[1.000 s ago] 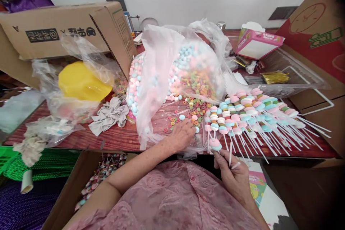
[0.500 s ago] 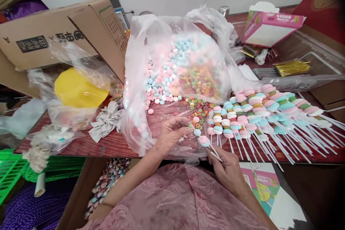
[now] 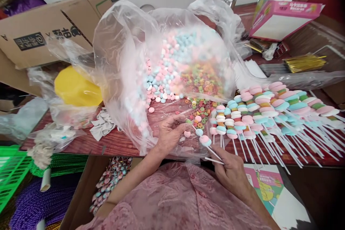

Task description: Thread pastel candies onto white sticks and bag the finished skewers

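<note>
From my remote seat, my right hand (image 3: 231, 170) sits at the bench's (image 3: 113, 142) near edge, fingers closed around a white stick (image 3: 214, 152) that carries a pink and blue candy (image 3: 205, 140). My left hand (image 3: 168, 134) is just beside the stick's tip, thumb and forefinger pinched together; what they nip is too small to tell. Loose candy spills from the plastic bag (image 3: 129, 61) behind. Filled sticks (image 3: 269, 111) lie fanned along the right.

Home packing workshop: cardboard cartons (image 3: 40, 32), bulk candy bag (image 3: 172, 61), rows of finished candy skewers (image 3: 269, 111)
</note>
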A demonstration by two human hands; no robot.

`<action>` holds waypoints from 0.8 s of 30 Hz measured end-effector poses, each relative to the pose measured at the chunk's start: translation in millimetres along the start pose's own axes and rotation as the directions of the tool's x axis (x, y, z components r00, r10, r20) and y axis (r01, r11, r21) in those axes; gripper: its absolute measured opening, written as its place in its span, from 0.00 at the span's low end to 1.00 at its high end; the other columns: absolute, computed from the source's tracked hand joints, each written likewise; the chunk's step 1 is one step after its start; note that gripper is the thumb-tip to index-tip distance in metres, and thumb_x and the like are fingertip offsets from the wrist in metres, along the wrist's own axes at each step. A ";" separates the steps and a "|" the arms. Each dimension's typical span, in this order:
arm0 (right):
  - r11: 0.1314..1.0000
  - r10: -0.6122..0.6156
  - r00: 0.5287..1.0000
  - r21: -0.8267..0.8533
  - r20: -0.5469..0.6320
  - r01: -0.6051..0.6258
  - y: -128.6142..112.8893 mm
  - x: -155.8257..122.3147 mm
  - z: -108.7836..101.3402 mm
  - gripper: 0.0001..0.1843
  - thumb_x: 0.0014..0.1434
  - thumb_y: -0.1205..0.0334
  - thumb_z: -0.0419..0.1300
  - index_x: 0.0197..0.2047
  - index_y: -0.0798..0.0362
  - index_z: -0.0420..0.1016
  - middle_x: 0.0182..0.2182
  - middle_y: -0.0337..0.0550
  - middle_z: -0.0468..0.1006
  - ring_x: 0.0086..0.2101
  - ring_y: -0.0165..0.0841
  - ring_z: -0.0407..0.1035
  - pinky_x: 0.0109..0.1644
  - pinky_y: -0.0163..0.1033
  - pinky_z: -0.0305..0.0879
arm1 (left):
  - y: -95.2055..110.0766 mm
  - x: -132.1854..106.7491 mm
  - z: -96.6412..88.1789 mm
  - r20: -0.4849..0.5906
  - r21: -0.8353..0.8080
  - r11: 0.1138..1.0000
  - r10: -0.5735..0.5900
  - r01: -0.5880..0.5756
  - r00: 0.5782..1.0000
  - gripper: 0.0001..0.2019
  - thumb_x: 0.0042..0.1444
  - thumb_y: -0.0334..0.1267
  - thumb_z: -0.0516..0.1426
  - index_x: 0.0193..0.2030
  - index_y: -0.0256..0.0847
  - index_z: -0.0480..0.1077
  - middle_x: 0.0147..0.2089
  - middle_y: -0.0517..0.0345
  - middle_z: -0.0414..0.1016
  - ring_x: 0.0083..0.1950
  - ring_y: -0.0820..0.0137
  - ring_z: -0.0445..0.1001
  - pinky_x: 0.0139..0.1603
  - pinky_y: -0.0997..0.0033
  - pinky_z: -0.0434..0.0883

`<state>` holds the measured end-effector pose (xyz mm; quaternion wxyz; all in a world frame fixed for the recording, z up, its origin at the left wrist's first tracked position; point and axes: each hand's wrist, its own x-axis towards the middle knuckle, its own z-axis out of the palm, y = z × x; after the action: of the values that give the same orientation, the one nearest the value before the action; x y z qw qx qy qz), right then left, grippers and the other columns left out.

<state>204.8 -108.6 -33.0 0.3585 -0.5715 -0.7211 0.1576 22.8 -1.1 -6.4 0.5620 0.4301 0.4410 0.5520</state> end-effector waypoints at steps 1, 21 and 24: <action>1.000 -0.003 1.000 -0.002 -0.004 0.003 0.0 -0.2 -0.4 0.24 0.57 0.74 0.49 0.52 0.55 0.78 0.34 0.43 0.85 0.23 0.31 0.75 0.30 0.33 0.70 | -1.8 0.3 -0.5 -0.007 -0.011 1.000 -0.003 0.002 1.000 0.13 0.38 0.37 0.72 0.31 0.38 0.77 0.30 0.60 0.80 0.31 0.73 0.77 0.33 0.74 0.75; 0.990 0.087 0.996 0.111 0.001 -0.087 -4.1 -2.4 1.3 0.19 0.59 0.69 0.49 0.46 0.52 0.79 0.20 0.37 0.75 0.18 0.30 0.66 0.25 0.33 0.64 | 4.6 -16.2 -7.3 0.362 0.367 0.746 0.436 -0.555 0.824 0.07 0.56 0.33 0.63 0.41 0.44 0.79 0.39 0.55 0.83 0.41 0.68 0.79 0.47 0.67 0.75; 0.961 0.135 0.991 0.239 0.015 -0.135 -7.4 -0.4 2.6 0.13 0.63 0.66 0.51 0.36 0.52 0.78 0.21 0.37 0.74 0.20 0.29 0.66 0.26 0.32 0.63 | 10.8 -14.0 0.6 0.232 0.143 0.941 0.270 -0.307 0.935 0.15 0.55 0.38 0.65 0.50 0.46 0.76 0.38 0.57 0.82 0.36 0.71 0.79 0.40 0.71 0.76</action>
<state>197.7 -110.7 -30.2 0.4139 -0.5720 -0.6558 0.2673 20.8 -14.8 4.5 0.4773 0.5940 0.3587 0.5392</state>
